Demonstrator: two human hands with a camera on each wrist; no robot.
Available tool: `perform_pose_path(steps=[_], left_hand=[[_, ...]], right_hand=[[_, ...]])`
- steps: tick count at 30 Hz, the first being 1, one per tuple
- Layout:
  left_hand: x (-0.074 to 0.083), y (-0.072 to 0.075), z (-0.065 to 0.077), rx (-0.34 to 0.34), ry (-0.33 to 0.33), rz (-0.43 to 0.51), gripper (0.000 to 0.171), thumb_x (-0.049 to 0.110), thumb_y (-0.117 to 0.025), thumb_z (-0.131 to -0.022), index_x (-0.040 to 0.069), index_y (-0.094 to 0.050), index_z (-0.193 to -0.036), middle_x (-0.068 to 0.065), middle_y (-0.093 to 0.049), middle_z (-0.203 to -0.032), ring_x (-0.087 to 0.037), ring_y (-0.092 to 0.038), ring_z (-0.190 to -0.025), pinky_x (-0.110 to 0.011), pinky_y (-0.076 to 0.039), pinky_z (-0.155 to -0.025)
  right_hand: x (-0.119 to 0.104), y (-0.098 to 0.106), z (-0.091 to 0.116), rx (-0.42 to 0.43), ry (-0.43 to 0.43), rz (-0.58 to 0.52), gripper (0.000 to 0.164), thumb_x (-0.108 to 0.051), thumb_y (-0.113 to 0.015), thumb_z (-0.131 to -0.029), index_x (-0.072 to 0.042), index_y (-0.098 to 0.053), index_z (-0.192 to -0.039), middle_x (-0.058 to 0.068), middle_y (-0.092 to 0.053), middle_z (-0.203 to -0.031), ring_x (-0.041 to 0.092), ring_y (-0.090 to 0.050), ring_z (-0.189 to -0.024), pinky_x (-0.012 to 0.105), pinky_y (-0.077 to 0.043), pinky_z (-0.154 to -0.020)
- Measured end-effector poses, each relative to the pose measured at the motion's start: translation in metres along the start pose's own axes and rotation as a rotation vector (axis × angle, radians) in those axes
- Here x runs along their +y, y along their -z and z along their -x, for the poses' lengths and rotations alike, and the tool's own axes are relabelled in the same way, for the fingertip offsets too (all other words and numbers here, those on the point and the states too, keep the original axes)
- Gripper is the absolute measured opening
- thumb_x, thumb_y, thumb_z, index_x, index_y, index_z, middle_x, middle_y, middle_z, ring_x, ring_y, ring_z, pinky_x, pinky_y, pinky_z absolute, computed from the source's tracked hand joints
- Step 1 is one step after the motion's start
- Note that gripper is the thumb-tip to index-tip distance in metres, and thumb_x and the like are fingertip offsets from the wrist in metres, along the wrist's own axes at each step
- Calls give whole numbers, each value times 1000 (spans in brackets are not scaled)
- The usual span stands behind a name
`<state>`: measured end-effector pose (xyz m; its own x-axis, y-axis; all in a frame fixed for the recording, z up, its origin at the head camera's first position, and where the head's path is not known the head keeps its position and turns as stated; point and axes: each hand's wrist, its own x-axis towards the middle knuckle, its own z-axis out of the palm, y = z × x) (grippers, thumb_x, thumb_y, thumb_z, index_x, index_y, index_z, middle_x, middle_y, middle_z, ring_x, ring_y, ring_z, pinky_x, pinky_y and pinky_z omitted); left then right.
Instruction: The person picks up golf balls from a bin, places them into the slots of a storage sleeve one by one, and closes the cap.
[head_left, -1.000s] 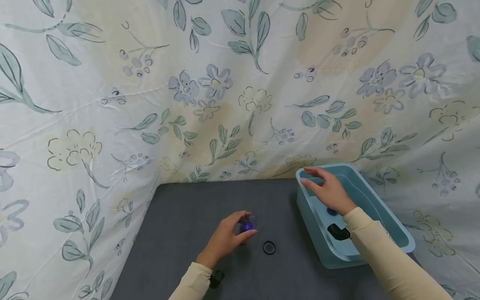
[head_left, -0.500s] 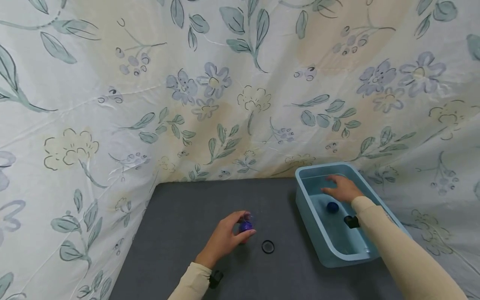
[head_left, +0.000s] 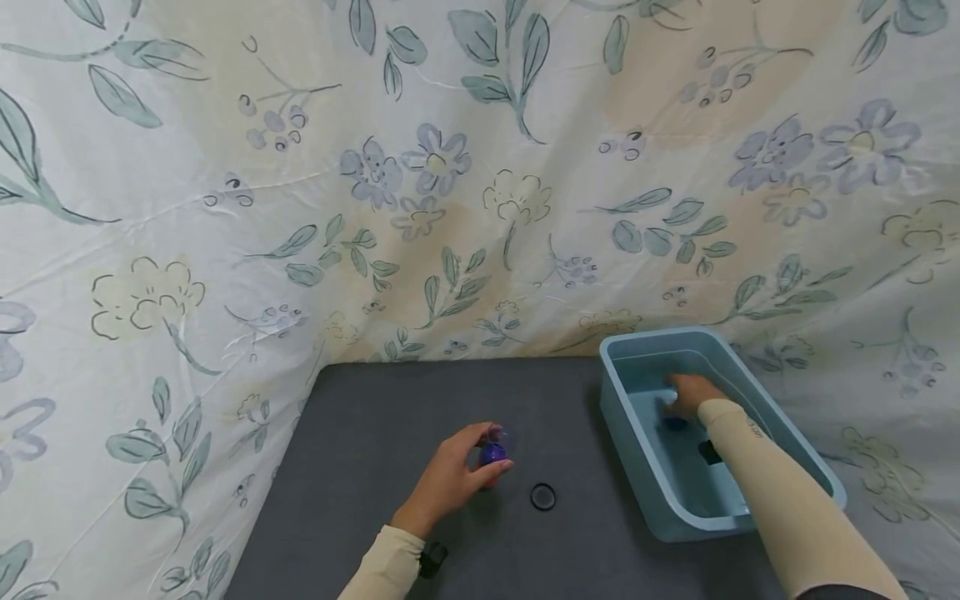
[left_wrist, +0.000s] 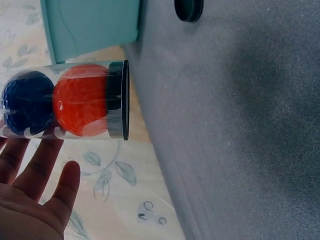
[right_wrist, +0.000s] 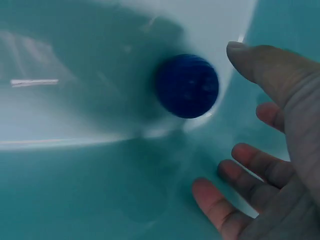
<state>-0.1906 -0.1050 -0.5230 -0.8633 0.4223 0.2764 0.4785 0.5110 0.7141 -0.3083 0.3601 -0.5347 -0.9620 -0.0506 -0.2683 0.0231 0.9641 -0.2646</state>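
My left hand [head_left: 448, 473] grips a clear plastic tube [left_wrist: 82, 100] above the grey table. Inside the tube lie a dark blue dimpled ball [left_wrist: 29, 102] and an orange-red dimpled ball [left_wrist: 80, 100], the red one against the black end cap [left_wrist: 118, 100]. My right hand [head_left: 692, 395] reaches down into the light blue bin [head_left: 643, 454]. Its fingers and thumb are spread beside a loose blue ball [right_wrist: 187, 86] on the bin floor, with a gap between them in the right wrist view. In the head view the hand partly covers that ball.
A round black cap [head_left: 543, 497] lies on the grey table [head_left: 405, 400] between the left hand and the bin. Floral cloth [head_left: 450, 208] hangs behind the table and at both sides. The bin's raised walls surround the right hand.
My right hand has moved from above the bin's left rim down inside to the blue ball. The left hand keeps its hold on the tube, nearly still.
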Motion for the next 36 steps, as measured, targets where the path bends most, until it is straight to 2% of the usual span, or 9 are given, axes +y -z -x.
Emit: perform_pose_path(steps=[6,8,14,19,24,27,32,36], left_hand=[[-1,1,0,-2,9,2,51,54,-68,-96,28,-59,-140,4,-69,-129,-11,-66,-116,-39,-58,-96],[0,1,0,-4,20,6,52,55,-68,-96,29,-59,-139,3,-69,-129,-11,-66,-116,-39,-58,-97],[1,2,1,1,25,1,53,55,-68,-96,27,-59,-139,4,-69,-128,-10,-66,-115,-39,-58,-97],[1,4,2,4,28,2,52,55,-69,-96,28,-59,-139,5,-69,-128,-10,-66,-115,-38,-58,-96],[1,3,1,4,17,1,51,53,-69,-96,28,-59,-139,3,-69,-128,-10,-66,-115,-38,-59,-95],[3,3,0,1,10,9,51,52,-70,-96,28,-59,-139,5,-69,-128,-10,-66,-115,-38,-58,-96],[4,5,-2,30,5,30,49,51,-71,-95,29,-60,-138,6,-69,-126,-9,-66,-114,-38,-58,-96],[4,7,-2,49,3,23,50,51,-71,-95,29,-60,-138,5,-69,-127,-9,-66,-117,-40,-58,-99]], right_hand=[[6,-10,-3,-18,20,35,60,-7,-85,-82,18,-57,-129,39,-63,-120,53,-64,-107,60,-55,-90],[6,-13,-3,-25,27,50,55,-5,-86,-80,18,-61,-122,36,-66,-112,48,-67,-99,56,-57,-84],[8,-19,-3,-43,40,127,22,1,-77,-85,12,-65,-101,23,-66,-88,32,-63,-77,49,-55,-71],[7,-15,-2,-63,22,122,20,1,-73,-88,12,-65,-104,25,-66,-92,33,-64,-80,51,-55,-73],[12,-6,1,-36,36,34,27,-9,-75,-90,13,-65,-104,25,-67,-93,32,-66,-80,49,-55,-71],[8,4,9,1,41,-64,40,-19,-76,-92,15,-64,-108,26,-68,-94,32,-66,-80,46,-56,-68],[-18,22,25,100,57,-238,67,-42,-72,-97,16,-59,-129,35,-65,-118,41,-68,-96,50,-60,-75],[-39,29,40,171,55,-350,81,-58,-67,-97,10,-56,-137,35,-62,-130,45,-66,-108,54,-61,-83]])
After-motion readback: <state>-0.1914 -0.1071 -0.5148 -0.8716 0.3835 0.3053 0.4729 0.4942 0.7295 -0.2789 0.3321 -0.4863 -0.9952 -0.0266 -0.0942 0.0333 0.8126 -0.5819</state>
